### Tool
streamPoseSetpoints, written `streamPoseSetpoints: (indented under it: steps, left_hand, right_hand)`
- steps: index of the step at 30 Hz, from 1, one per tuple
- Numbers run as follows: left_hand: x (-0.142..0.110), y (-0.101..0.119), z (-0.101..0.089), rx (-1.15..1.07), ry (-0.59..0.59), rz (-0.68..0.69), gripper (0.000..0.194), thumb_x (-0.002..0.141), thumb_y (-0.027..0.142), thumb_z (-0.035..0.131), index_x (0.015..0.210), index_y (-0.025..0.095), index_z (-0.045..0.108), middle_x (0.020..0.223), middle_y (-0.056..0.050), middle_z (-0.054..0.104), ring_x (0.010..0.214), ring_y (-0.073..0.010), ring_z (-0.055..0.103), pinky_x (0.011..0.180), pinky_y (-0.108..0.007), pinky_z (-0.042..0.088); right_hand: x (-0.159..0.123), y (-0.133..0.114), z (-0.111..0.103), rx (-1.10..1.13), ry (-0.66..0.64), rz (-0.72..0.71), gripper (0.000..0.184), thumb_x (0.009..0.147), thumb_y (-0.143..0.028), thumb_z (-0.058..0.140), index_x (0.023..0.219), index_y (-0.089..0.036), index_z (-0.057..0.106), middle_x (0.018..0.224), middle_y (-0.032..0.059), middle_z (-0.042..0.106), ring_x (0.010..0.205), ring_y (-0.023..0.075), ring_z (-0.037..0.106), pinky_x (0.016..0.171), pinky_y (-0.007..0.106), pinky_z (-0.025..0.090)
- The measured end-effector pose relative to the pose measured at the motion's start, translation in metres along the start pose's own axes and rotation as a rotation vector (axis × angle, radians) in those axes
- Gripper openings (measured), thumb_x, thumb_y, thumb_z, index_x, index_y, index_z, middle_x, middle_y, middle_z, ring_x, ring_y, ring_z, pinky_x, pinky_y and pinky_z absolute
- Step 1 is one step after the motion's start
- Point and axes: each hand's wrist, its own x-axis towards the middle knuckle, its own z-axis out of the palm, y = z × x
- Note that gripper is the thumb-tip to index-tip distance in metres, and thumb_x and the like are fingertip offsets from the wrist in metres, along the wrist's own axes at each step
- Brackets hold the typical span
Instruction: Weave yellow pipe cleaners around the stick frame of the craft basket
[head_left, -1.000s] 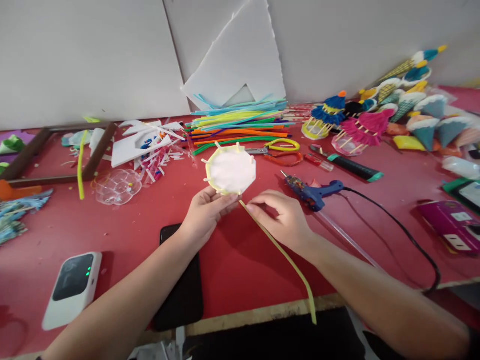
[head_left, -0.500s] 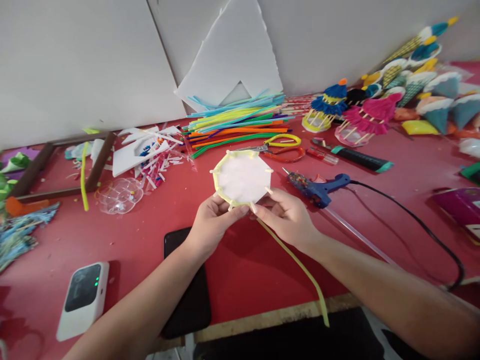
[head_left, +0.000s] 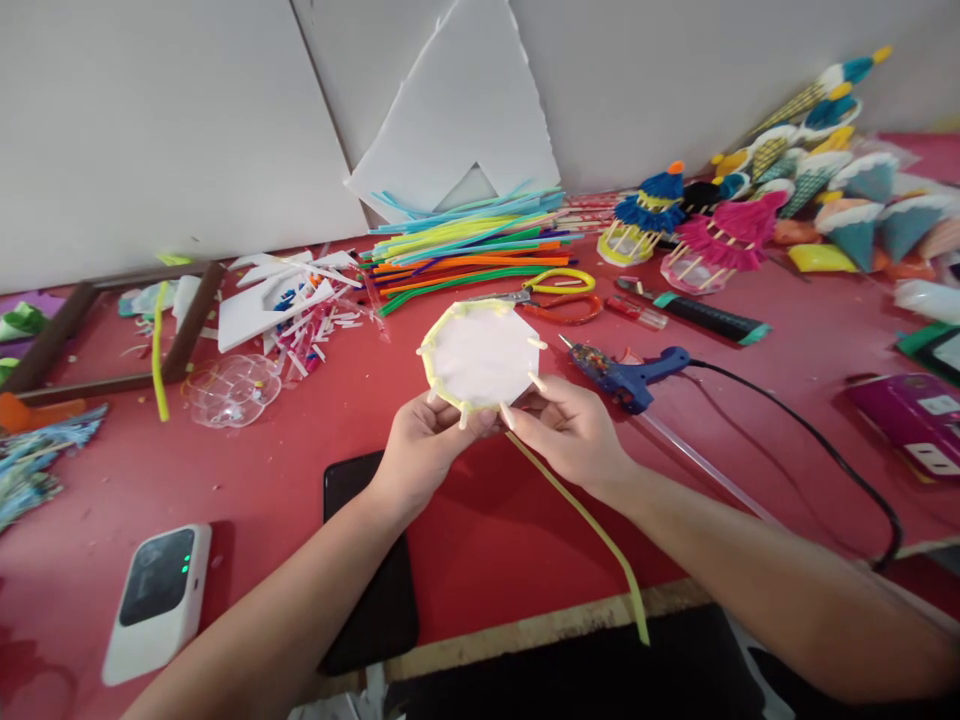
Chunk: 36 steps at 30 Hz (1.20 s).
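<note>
Taking the white disc (head_left: pixel 487 352) as the middle of our clock, we hold it above the red worktop (head_left: pixel 480 570), its flat face turned towards us. Short pale sticks poke out around its rim, and a yellow strip (head_left: pixel 634 592) edges it from about five o'clock round the left side to twelve. Our left hand (head_left: pixel 424 450) grips the lower edge at seven o'clock, thumb in front and the other fingers mostly hidden behind. Our right hand (head_left: pixel 570 435) is at four o'clock, fingers closed on the edge at about five. The loose end of the strip comes out below the edge between our hands and trails to five o'clock, past the worktop's front edge; we cannot tell which fingers pin it.

Near us at seven o'clock lies a black phone (head_left: pixel 375 600), partly under our left forearm. A blue glue gun (head_left: pixel 634 385) sits at three, just beyond our right hand. Scissors (head_left: pixel 529 289) lie close by at two, and coloured pipe cleaners (head_left: pixel 465 245) are heaped at twelve.
</note>
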Motion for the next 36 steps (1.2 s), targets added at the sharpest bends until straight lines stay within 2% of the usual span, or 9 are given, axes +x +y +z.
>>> streamPoseSetpoints:
  steps: [4, 18, 22, 25, 27, 29, 31, 34, 36]
  left_hand:
    - [0.002, -0.001, -0.002, 0.026, 0.006, 0.018, 0.03, 0.07, 0.026, 0.093, 0.096, 0.019, 0.082, 0.094, -0.006, 0.084, 0.083, -0.019, 0.079, 0.085, -0.03, 0.065]
    - [0.002, 0.002, -0.003, 0.012, 0.007, -0.034, 0.026, 0.068, 0.024, 0.094, 0.091, 0.018, 0.083, 0.085, -0.005, 0.083, 0.072, -0.0124, 0.075, 0.074, -0.021, 0.059]
    - [0.005, 0.002, -0.006, -0.051, 0.087, -0.096, 0.024, 0.065, 0.025, 0.094, 0.083, 0.016, 0.081, 0.083, -0.006, 0.081, 0.078, -0.0149, 0.075, 0.077, -0.024, 0.06]
    - [0.009, 0.003, -0.009, -0.13, 0.158, -0.106, 0.022, 0.062, 0.023, 0.095, 0.075, 0.016, 0.079, 0.084, -0.004, 0.081, 0.079, -0.0134, 0.074, 0.073, -0.022, 0.059]
    - [0.011, 0.003, -0.01, -0.185, 0.177, -0.119, 0.021, 0.062, 0.02, 0.095, 0.074, 0.016, 0.078, 0.083, -0.003, 0.08, 0.078, -0.0118, 0.073, 0.071, -0.021, 0.059]
    - [0.012, 0.004, -0.01, -0.217, 0.195, -0.138, 0.019, 0.064, 0.017, 0.093, 0.073, 0.016, 0.077, 0.08, -0.001, 0.079, 0.075, -0.0104, 0.072, 0.069, -0.021, 0.059]
    - [0.012, 0.005, -0.009, -0.23, 0.224, -0.147, 0.016, 0.067, 0.014, 0.09, 0.072, 0.016, 0.076, 0.078, -0.001, 0.078, 0.073, -0.0096, 0.072, 0.07, -0.021, 0.059]
    - [0.012, 0.006, -0.007, -0.233, 0.248, -0.152, 0.012, 0.071, 0.011, 0.086, 0.073, 0.015, 0.075, 0.076, -0.001, 0.077, 0.072, -0.0094, 0.071, 0.072, -0.022, 0.059]
    - [0.012, 0.006, -0.006, -0.24, 0.25, -0.152, 0.01, 0.074, 0.011, 0.084, 0.074, 0.015, 0.075, 0.076, -0.001, 0.076, 0.072, -0.0095, 0.071, 0.073, -0.022, 0.059]
  right_hand:
    - [0.0, 0.001, -0.001, -0.03, -0.019, -0.024, 0.011, 0.09, -0.034, 0.068, 0.086, -0.023, 0.067, 0.083, 0.0019, 0.076, 0.077, 0.0161, 0.074, 0.071, 0.03, 0.063]
    - [0.003, 0.003, -0.003, -0.057, -0.04, -0.009, 0.007, 0.089, -0.029, 0.068, 0.086, -0.023, 0.069, 0.084, 0.0022, 0.079, 0.08, 0.0169, 0.078, 0.074, 0.03, 0.066]
    - [0.006, -0.009, -0.009, -0.262, -0.031, -0.066, 0.011, 0.09, -0.028, 0.065, 0.096, -0.022, 0.072, 0.091, 0.0044, 0.081, 0.083, 0.0182, 0.079, 0.073, 0.029, 0.066]
    - [0.004, -0.031, -0.034, -0.669, 0.095, -0.22, 0.016, 0.091, -0.028, 0.066, 0.102, -0.021, 0.073, 0.096, 0.0067, 0.08, 0.081, 0.0193, 0.077, 0.073, 0.032, 0.065]
    - [-0.001, -0.043, -0.064, -0.945, 0.177, -0.3, 0.021, 0.092, -0.024, 0.06, 0.109, -0.021, 0.073, 0.106, 0.0097, 0.079, 0.086, 0.0229, 0.077, 0.079, 0.038, 0.065]
    - [-0.006, -0.047, -0.103, -1.2, 0.097, -0.282, 0.032, 0.087, -0.017, 0.058, 0.115, -0.02, 0.072, 0.113, 0.0133, 0.077, 0.1, 0.0296, 0.077, 0.087, 0.046, 0.063]
    - [-0.01, -0.039, -0.142, -1.387, -0.056, -0.226, 0.045, 0.084, -0.009, 0.053, 0.125, -0.018, 0.069, 0.124, 0.0179, 0.074, 0.115, 0.0325, 0.072, 0.096, 0.047, 0.058]
    - [-0.009, -0.017, -0.185, -1.452, -0.126, -0.218, 0.048, 0.079, -0.005, 0.054, 0.122, -0.019, 0.071, 0.121, 0.0188, 0.074, 0.112, 0.0322, 0.072, 0.098, 0.048, 0.056]
    - [-0.004, -0.005, -0.195, -1.405, -0.112, -0.292, 0.049, 0.072, -0.007, 0.058, 0.116, -0.021, 0.072, 0.114, 0.0163, 0.076, 0.106, 0.0342, 0.072, 0.096, 0.052, 0.056]
